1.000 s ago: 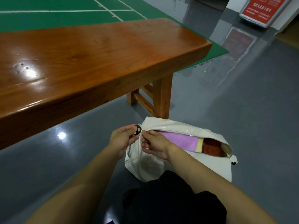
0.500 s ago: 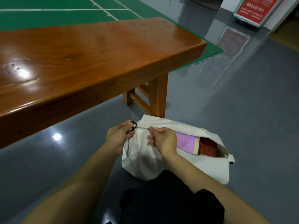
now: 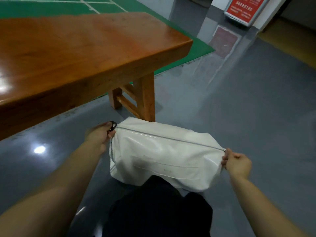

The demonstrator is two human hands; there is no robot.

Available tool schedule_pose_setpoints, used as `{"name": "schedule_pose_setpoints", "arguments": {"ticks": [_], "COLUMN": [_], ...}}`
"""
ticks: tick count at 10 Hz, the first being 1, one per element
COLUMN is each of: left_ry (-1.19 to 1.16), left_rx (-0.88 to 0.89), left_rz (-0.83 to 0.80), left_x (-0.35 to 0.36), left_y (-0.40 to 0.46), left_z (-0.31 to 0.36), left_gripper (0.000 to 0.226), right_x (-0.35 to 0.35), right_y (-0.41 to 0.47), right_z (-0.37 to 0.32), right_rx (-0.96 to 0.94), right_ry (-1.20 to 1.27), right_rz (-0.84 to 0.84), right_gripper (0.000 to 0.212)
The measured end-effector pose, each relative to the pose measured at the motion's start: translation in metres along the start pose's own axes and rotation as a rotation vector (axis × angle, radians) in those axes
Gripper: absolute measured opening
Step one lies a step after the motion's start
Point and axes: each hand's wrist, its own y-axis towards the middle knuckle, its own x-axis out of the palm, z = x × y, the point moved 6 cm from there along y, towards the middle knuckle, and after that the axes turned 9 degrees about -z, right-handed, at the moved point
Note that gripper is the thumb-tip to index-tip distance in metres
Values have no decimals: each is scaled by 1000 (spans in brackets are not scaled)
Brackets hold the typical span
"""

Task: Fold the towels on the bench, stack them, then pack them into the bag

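Clearly the bag (image 3: 160, 156) was soft and slack, so your left hand (image 3: 100, 135) pinched its end tab while your right hand (image 3: 236, 164) pinched the zip pull (image 3: 224, 150).

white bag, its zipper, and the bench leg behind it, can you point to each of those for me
white bag (image 3: 164, 161), head view, on its smooth near side panel.
zipper (image 3: 171, 138), head view, midway along the closed metal teeth.
bench leg (image 3: 146, 100), head view, on the front face of the wooden post.

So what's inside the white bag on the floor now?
Nothing shows: the white glossy bag is zipped shut along its silver zipper, so any contents are covered.
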Motion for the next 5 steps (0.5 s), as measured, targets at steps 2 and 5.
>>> {"name": "schedule_pose_setpoints", "arguments": {"ticks": [2, 5], "left_ry": [48, 309], "left_rx": [12, 196], "left_rz": [-21, -87], "left_x": [0, 19], "left_y": [-1, -38], "left_z": [-4, 21], "left_gripper": [27, 29], "right_x": [-11, -4], "right_y": [7, -8], "right_z": [12, -11], "right_rx": [-51, -349], "right_ry": [-54, -271], "right_rz": [54, 84], "right_gripper": [32, 41]}}
